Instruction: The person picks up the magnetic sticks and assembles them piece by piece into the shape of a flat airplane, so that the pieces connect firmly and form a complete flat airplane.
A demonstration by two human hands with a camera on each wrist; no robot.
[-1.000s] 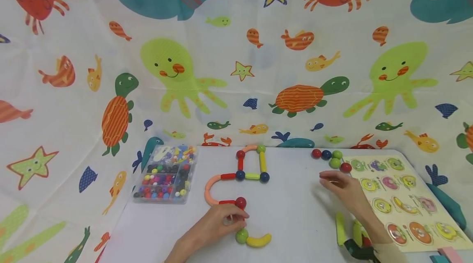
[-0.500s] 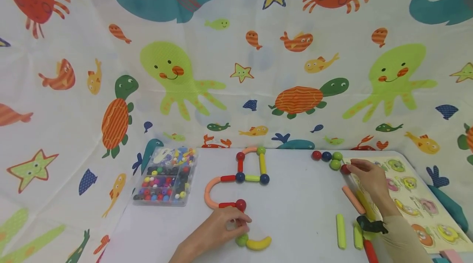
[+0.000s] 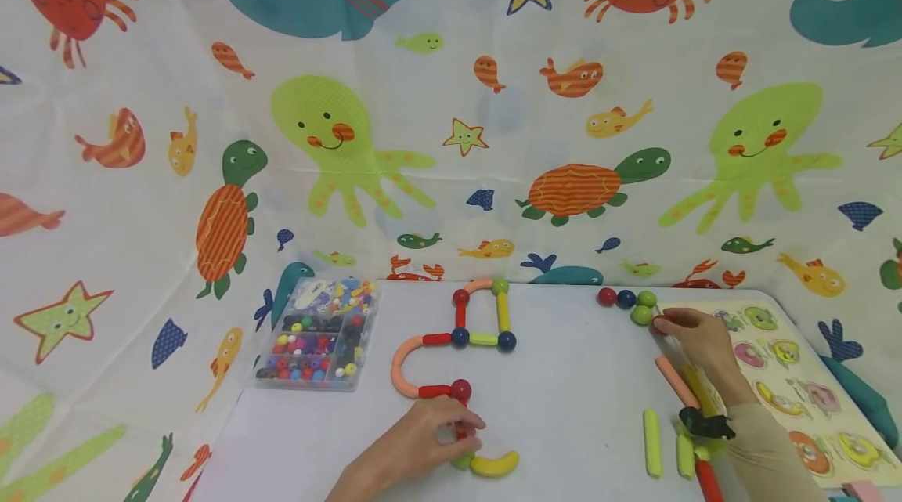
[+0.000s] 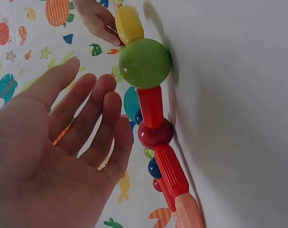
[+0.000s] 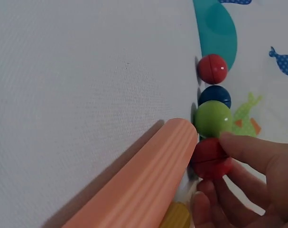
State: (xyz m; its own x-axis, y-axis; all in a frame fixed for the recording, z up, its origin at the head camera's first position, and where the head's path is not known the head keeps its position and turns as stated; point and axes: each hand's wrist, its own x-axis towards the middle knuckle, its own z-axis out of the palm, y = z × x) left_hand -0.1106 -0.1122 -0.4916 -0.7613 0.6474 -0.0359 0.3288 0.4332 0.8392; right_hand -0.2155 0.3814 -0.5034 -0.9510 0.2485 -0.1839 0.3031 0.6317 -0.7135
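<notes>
My right hand (image 3: 701, 341) pinches a red ball (image 5: 211, 159) between thumb and fingers, at the end of a row of loose balls. Beside it sit a green ball (image 5: 213, 118), a blue ball (image 5: 215, 97) and another red ball (image 5: 212, 69). My left hand (image 3: 426, 431) hovers by the near end of a joined chain, its fingers relaxed and holding nothing. Next to it in the left wrist view are a green ball (image 4: 144, 63), a short red stick (image 4: 150, 105), a red ball (image 4: 155, 133) and a yellow curved stick (image 3: 495, 464).
The chain runs back through a peach curve (image 3: 403, 365) to a closed loop with a yellow stick (image 3: 503, 312). Loose sticks, one peach (image 3: 676, 382) and one lime (image 3: 652, 443), lie near my right forearm. A bead box (image 3: 313, 386) stands left; a picture board (image 3: 831, 471) lies right.
My right hand has moved rightward to the red ball and taken it between its fingers, uncovering the loose sticks. My left hand has shifted slightly to the right.
</notes>
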